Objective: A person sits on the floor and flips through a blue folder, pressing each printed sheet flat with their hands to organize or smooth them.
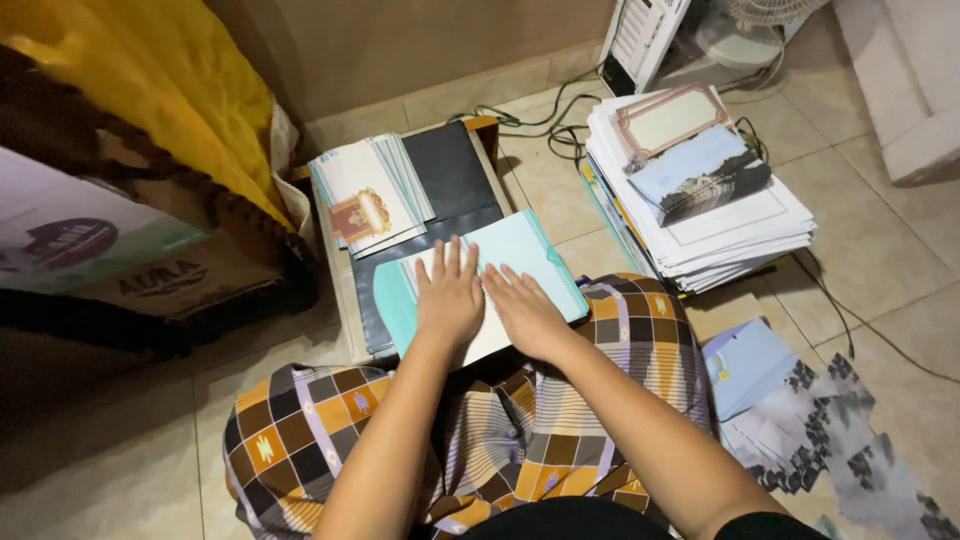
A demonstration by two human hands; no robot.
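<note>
From the head camera, looking down, the person sits cross-legged on a tiled floor [880, 250] with a checked cloth [500, 430] over the lap, and both hands lie flat on a white sheet [478, 340] that rests on a teal folder [530, 250]. The left hand [448, 298] has its fingers spread and pressed palm-down, gripping nothing; the right hand [525, 312] lies just beside it, also open and flat, its fingers pointing towards the folder's far edge. The folder sits at the near edge of a low board [345, 300], partly covering a black pad [450, 175] that fills the board's middle. At the board's far left corner lies a fanned pile of cards [365, 195] with a red-and-gold emblem. To the right, off the board, a tall stack of white papers [720, 225] stands on the floor with two framed cards on top, and cables trail behind it. Near the right knee lie a pale blue envelope [745, 365] and patterned grey sheets [830, 440]. As I judge it, pressing the sheet smooth goes best with even weight from both palms, sliding outward from the middle so the paper stays square to the folder and does not crease or skew.
</note>
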